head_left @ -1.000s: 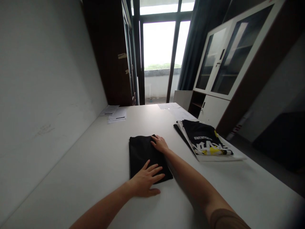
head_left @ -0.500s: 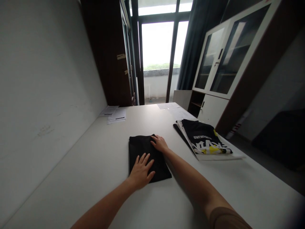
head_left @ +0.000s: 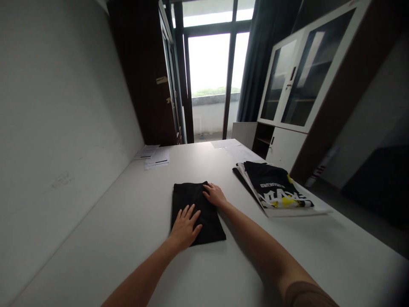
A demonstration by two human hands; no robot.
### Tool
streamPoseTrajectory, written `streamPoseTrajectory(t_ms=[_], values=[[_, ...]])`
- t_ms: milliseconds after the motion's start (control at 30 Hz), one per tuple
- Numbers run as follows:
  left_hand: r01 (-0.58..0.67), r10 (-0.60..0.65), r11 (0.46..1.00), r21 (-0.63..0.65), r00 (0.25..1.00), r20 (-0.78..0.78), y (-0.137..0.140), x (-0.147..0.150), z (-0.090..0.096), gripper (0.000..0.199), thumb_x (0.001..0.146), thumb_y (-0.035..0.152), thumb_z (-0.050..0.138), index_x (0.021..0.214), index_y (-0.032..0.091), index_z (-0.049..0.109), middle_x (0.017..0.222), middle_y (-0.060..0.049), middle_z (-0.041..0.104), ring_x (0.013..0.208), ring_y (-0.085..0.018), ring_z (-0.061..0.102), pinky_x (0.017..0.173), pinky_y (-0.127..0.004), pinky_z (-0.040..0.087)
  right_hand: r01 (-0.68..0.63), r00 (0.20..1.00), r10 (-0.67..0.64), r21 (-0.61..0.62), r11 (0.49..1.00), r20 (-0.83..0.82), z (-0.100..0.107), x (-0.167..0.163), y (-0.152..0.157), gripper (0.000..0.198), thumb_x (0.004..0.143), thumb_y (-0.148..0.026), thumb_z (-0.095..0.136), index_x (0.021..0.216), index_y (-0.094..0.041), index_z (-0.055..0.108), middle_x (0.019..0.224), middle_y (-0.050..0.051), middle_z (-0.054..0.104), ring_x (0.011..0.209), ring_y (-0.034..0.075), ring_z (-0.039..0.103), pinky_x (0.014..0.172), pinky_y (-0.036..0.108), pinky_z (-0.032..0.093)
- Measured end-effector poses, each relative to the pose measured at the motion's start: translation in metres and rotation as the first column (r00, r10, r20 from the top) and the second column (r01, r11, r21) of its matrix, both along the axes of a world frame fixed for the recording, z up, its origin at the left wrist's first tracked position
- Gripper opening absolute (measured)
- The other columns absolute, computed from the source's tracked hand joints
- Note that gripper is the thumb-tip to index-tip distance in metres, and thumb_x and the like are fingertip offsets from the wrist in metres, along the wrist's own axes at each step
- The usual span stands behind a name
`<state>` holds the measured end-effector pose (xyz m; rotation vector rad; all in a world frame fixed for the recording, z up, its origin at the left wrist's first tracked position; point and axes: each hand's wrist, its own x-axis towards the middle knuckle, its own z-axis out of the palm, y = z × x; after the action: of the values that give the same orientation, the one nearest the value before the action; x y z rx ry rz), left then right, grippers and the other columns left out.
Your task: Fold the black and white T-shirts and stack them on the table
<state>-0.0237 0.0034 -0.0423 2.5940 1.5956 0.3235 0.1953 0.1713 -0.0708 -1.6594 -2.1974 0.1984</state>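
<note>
Cloth [head_left: 211, 224]: under my left grip [head_left: 184, 228] and right grip [head_left: 216, 195], on the counter [head_left: 96, 264]
Left: spread, palm down
Right: open, far right corner
Folding: looks done, seemingly just flattening
Pile [head_left: 271, 183]: right of both

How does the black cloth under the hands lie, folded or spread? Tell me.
Folded: the black cloth forms a compact, flat panel beneath the left hand and right hand.

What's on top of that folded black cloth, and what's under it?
On the folded black cloth lie the left hand, over its near left part, and the right hand, at its far right corner. The white table shows around it; anything beneath is covered.
</note>
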Motion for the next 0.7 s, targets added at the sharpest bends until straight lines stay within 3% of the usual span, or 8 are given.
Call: streamPoseTrajectory(t_ms=[300, 500, 700], values=[[-0.156, 0.156, 0.988, 0.020, 0.987, -0.033, 0.019, -0.016, -0.004, 0.060, 0.101, 0.049, 0.046, 0.157, 0.030, 0.041, 0.168, -0.005, 0.030, 0.156, -0.032, 0.021, 0.126, -0.056, 0.020, -0.149, 0.988, 0.152, 0.148, 0.978, -0.010, 0.014, -0.029, -0.027, 0.042, 0.098, -0.039, 0.058, 0.137, -0.024, 0.065, 0.164, 0.011, 0.035, 0.153, 0.028, 0.028, 0.124, 0.047, 0.023], [-0.173, 0.173, 0.985, 0.026, 0.985, 0.007, 0.029, -0.026, -0.010, 0.059, 0.102, 0.051, 0.044, 0.157, 0.029, 0.042, 0.166, -0.008, 0.033, 0.154, -0.032, 0.026, 0.125, -0.057, 0.020, -0.225, 0.974, 0.225, -0.020, 0.974, -0.001, 0.011, -0.043, -0.036, 0.050, 0.100, -0.046, 0.053, 0.146, -0.027, 0.057, 0.162, 0.009, 0.040, 0.151, 0.026, 0.032, 0.123, 0.047, 0.024], [-0.171, 0.170, 0.985, 0.018, 0.985, 0.027, 0.048, -0.051, -0.015, 0.058, 0.105, 0.052, 0.037, 0.157, 0.028, 0.041, 0.166, -0.007, 0.034, 0.153, -0.030, 0.029, 0.125, -0.053, 0.023, -0.225, 0.974, 0.226, -0.042, 0.973, 0.011, 0.011, -0.036, -0.034, 0.054, 0.101, -0.050, 0.050, 0.151, -0.029, 0.051, 0.163, 0.007, 0.037, 0.153, 0.025, 0.030, 0.124, 0.047, 0.021]])
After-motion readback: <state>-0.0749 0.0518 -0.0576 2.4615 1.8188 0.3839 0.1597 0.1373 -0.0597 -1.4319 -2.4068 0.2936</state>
